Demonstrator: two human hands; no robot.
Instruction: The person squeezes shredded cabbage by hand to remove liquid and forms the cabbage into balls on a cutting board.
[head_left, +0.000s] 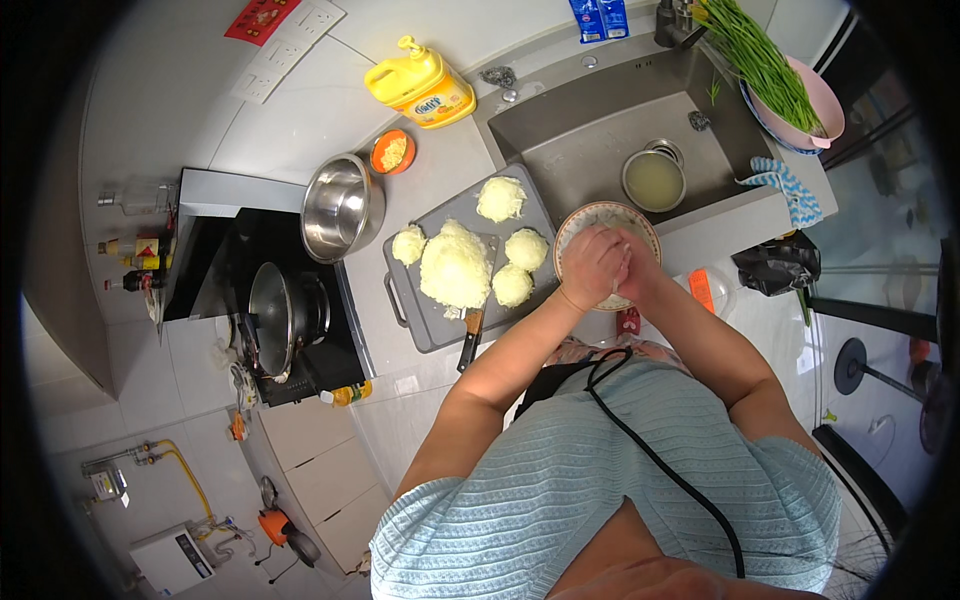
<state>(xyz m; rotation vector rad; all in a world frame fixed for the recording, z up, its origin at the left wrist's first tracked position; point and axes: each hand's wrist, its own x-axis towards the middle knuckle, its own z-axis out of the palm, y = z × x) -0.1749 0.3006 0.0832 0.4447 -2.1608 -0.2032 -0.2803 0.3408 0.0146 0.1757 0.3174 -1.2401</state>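
Observation:
My left hand (591, 264) and my right hand (637, 262) are clasped tightly together over a patterned bowl (568, 234) at the sink's near-left corner. A little pale, wet shredded vegetable (622, 264) shows between them; most is hidden by my fingers. Left of the bowl lies a grey cutting board (420, 319). It holds a large heap of pale shredded vegetable (454, 262) and several squeezed-looking balls, one ball (501, 199) near the far corner. A cleaver (471, 341) lies partly under the heap, its black-ended handle towards me.
The sink (585, 161) contains a bowl of cloudy liquid (655, 181). A steel basin (341, 210), an orange bowl of chopped bits (392, 151) and a yellow detergent jug (424, 86) stand behind the board. A lidded pan (277, 319) sits on the hob; green chives (765, 67) fill a pink bowl (825, 101).

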